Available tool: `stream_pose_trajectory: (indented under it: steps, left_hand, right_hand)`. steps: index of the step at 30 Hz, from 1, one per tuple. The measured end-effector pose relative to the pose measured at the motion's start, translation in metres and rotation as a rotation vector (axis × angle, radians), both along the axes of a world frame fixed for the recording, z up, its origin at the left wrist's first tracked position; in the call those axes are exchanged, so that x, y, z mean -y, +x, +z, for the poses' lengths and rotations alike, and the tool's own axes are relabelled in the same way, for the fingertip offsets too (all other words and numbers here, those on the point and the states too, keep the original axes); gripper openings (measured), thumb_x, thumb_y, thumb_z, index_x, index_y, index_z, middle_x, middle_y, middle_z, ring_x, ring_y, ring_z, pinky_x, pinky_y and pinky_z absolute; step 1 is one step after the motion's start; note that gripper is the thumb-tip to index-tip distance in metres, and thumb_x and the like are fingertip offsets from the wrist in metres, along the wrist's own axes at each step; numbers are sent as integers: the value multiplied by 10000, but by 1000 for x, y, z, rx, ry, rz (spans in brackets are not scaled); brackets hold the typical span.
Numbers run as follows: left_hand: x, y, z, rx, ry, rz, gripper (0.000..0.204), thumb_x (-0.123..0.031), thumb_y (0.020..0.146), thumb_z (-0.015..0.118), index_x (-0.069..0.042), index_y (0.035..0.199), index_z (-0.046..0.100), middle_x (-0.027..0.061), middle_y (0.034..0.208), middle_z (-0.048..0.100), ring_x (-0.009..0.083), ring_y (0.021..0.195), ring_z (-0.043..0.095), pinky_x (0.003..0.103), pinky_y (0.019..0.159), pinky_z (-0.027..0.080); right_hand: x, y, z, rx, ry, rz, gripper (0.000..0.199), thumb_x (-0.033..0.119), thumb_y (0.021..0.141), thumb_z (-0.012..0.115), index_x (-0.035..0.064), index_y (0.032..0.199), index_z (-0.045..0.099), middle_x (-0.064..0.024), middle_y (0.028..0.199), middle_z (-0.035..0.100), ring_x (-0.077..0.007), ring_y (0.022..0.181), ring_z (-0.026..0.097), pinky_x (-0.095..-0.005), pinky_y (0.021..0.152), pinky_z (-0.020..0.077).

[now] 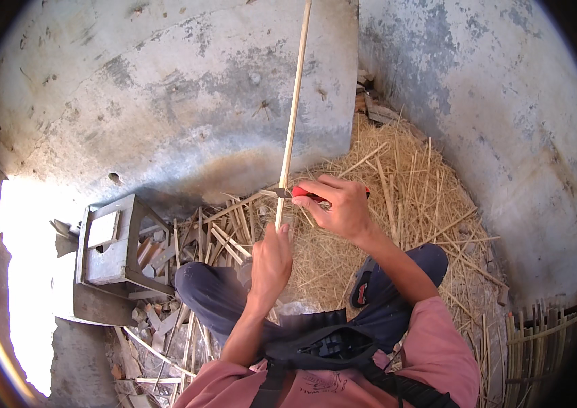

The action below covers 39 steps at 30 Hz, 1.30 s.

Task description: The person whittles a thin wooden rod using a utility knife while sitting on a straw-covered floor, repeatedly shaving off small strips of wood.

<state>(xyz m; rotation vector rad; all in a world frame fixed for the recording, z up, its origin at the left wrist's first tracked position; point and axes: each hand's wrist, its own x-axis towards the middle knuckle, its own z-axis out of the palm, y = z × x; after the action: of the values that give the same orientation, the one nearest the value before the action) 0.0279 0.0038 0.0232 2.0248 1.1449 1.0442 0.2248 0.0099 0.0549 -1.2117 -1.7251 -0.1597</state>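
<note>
Long pale wooden strip (292,129) slants up from closed fingers of the left hand (271,263); the right hand (340,209) wraps a red-handled, grey-bladed knife (298,193) across it, straw-coloured shavings (319,256) beyond. Likely shaving; the next stroke calls for a steady blade angle.

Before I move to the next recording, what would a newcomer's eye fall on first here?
Probably the long pale strip rising from the left hand to the picture's top edge, with a red-handled blade in the right hand set across it. Next come the straw-coloured shavings heaped at centre and right, and the glaring bright opening at far left.
</note>
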Motion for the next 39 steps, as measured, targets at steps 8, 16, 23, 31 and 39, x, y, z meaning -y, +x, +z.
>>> stream_pose_trajectory:
  steps: [8, 16, 23, 31, 39]
  left_hand:
    - [-2, -3, -1, -130, 69, 93, 221, -122, 1091, 548, 49, 959, 501, 322, 612, 571, 534, 584, 604, 567, 466, 388]
    - [-3, 2, -12, 296, -299, -264, 444, -349, 1165, 411, -41, 852, 473, 52, 607, 443, 167, 477, 409, 341, 447, 319]
    - [-2, 21, -20, 579, -645, -343, 481, -485, 1170, 323, -127, 857, 389, -61, 623, 300, 47, 475, 262, 250, 427, 209]
    - [-7, 22, -40, 547, -625, -309, 493, -518, 1164, 302, -122, 885, 391, -54, 652, 327, 44, 472, 277, 243, 429, 215]
    - [-11, 25, -75, 509, -378, -360, 453, -500, 1155, 364, -74, 1064, 486, -67, 680, 374, 33, 491, 325, 232, 436, 230]
  right_hand:
    - [-1, 0, 0, 133, 106, -55, 221, 300, 873, 837, 142, 1024, 805, -3, 763, 673, -194, 614, 664, -336, 530, 481]
    - [-16, 8, -21, -574, -332, 438, 198, 170, 970, 792, 12, 1079, 744, -30, 852, 728, -79, 696, 650, -255, 597, 503]
    - [-13, -22, -34, -927, -387, 430, 145, 121, 1008, 748, 9, 1060, 673, -8, 861, 709, -34, 750, 622, -209, 661, 480]
    - [-14, -11, -31, -642, -370, 288, 231, 176, 955, 810, 18, 1080, 696, -18, 866, 716, -58, 757, 627, -244, 687, 491]
    - [-12, -8, -33, -475, -510, 329, 388, 322, 914, 850, -6, 1060, 703, -34, 843, 652, -96, 781, 581, -292, 700, 486]
